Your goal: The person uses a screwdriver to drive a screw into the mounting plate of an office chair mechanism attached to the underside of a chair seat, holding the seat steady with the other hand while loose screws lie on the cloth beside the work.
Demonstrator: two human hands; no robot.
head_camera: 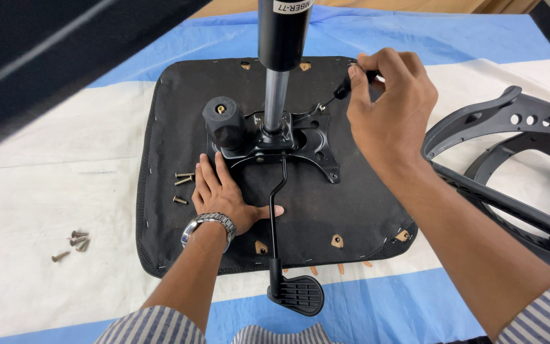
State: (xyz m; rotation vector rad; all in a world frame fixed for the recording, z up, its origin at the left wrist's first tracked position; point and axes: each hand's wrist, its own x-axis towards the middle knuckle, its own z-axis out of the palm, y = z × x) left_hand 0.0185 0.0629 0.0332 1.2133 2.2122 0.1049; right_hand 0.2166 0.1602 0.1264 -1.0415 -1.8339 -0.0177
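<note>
Right hand point(389, 108) gripping screwdriver point(345, 88) at mechanism plate point(316, 137), left hand point(221, 194) flat, open on seat underside point(351, 204)

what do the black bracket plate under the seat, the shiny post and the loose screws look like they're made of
The black bracket plate looks like stamped steel with a semi-gloss black paint: thin edges, punched holes. The shiny post looks like chromed or polished metal, with bright reflections. The loose screws look like brassy or zinc-coated metal, dull golden; too small to be sure.

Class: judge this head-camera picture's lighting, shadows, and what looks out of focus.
Head view: even, soft light; faint shadow beside the left hand on the black fabric seat underside; the dark blurred band top left is out of focus; the right hand looks sharp.
</note>
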